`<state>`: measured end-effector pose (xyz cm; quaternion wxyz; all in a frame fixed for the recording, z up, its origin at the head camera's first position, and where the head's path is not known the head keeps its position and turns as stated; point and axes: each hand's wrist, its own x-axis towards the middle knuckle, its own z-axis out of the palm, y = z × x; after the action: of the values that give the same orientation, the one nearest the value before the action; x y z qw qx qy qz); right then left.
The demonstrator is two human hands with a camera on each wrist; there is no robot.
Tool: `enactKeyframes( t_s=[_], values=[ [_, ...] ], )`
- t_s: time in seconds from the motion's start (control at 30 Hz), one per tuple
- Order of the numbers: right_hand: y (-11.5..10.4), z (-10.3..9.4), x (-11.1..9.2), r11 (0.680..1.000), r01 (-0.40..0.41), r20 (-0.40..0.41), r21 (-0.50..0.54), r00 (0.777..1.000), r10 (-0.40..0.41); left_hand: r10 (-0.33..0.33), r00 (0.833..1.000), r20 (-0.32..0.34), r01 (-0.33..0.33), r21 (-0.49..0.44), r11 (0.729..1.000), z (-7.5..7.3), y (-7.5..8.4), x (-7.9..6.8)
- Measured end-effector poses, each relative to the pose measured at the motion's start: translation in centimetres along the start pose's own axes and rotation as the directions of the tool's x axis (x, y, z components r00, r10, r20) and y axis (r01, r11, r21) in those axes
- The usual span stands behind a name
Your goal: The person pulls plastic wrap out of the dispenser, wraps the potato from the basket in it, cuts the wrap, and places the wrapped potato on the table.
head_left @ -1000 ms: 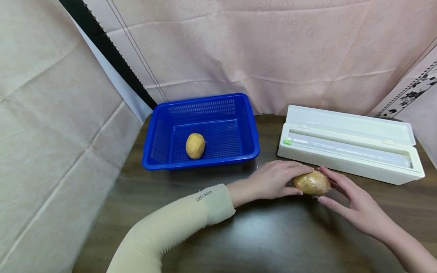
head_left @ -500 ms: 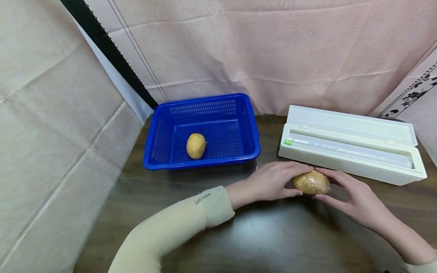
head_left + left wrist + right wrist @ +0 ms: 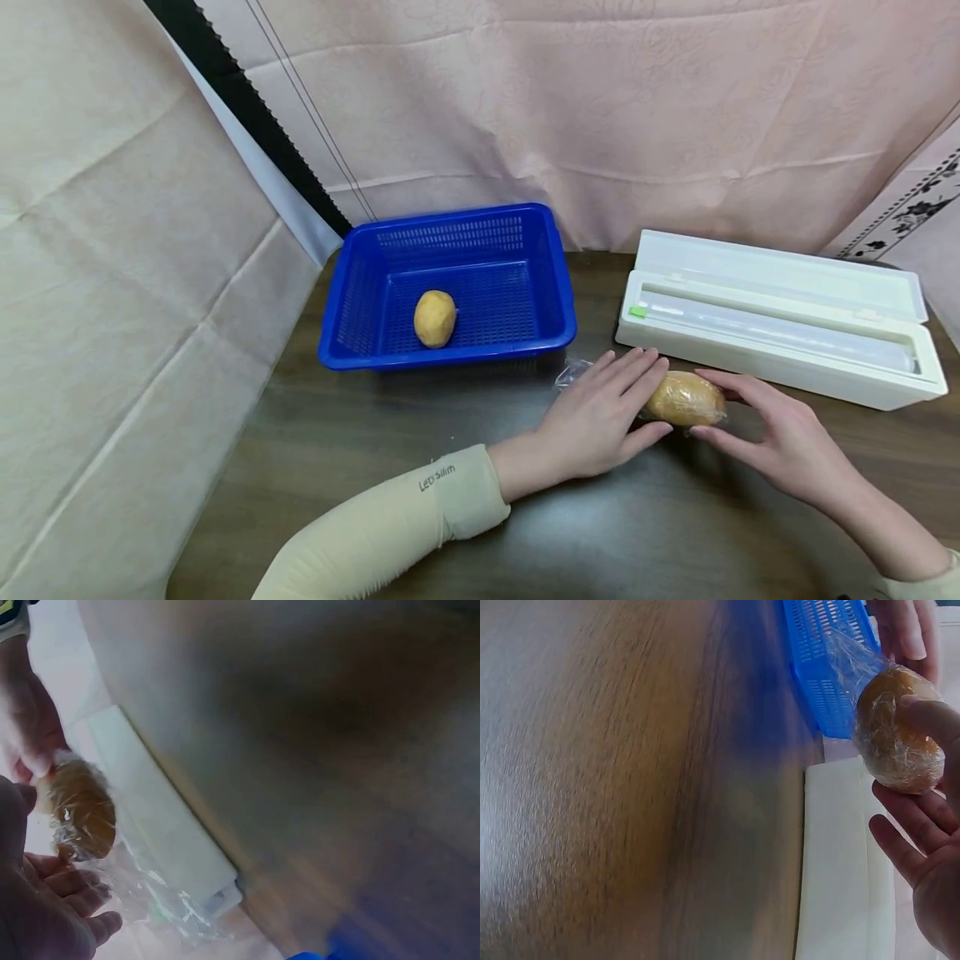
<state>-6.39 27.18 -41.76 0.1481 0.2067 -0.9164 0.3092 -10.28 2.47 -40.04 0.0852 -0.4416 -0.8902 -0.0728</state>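
Observation:
A potato wrapped in clear plastic film is held just above the table in front of the white box. My right hand grips its right end between thumb and fingers. At the other end, my left hand lies with straight fingers over a loose tail of cling film. In the left wrist view, this film spreads past the fingertips of the left hand. The right wrist view shows the right thumb pressing on the wrapped potato, its film crinkled.
A blue basket with another potato in it stands at the back left. Behind the hands is a long white cling film dispenser, lid raised, a film roll inside. Pale cloth hangs behind the table.
My left hand has let go of the potato's left side and flattened its fingers over the film tail, which now shows. The right hand has closed in on the potato's right end.

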Motion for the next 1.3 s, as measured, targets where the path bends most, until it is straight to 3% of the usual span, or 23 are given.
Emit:
enactKeyframes(
  t_s=[0.13, 0.3, 0.47, 0.63, 0.73, 1.1, 1.3],
  values=[
    [-0.3, 0.0, 0.0, 1.0, -0.019, -0.009, 0.024, 1.0, 0.019, -0.027, 0.999, 0.025, 0.027, 0.001, 1.0, 0.6, 0.1, -0.2],
    [-0.6, 0.0, 0.0, 0.998, -0.018, -0.03, 0.056, 0.999, 0.019, -0.04, 0.999, 0.02, 0.042, -0.131, 0.991, 1.1, 0.2, -0.3],
    [-0.8, 0.1, 0.1, 0.995, -0.019, -0.041, 0.096, 0.999, 0.023, -0.103, 0.995, -0.011, 0.095, -0.305, 0.948, 1.0, 0.2, -0.6],
    [-0.7, 0.2, 0.1, 0.993, -0.016, -0.084, 0.118, 0.996, 0.026, -0.154, 0.987, -0.041, 0.128, -0.374, 0.919, 0.8, 0.7, -0.9],
    [-0.7, 0.2, 0.2, 0.991, 0.0, -0.104, 0.136, 0.994, 0.014, -0.165, 0.986, -0.015, 0.143, -0.425, 0.894, 1.1, 1.1, -1.0],
    [-1.2, 0.4, 0.5, 0.985, -0.025, -0.117, 0.17, 0.992, 0.045, -0.257, 0.966, -0.025, 0.169, -0.69, 0.704, 1.4, 1.7, -0.8],
    [-1.3, 0.4, 0.4, 0.988, -0.054, -0.128, 0.144, 0.989, 0.072, -0.385, 0.923, -0.02, 0.217, -0.8, 0.56, 0.8, 1.8, -0.8]
  ],
)
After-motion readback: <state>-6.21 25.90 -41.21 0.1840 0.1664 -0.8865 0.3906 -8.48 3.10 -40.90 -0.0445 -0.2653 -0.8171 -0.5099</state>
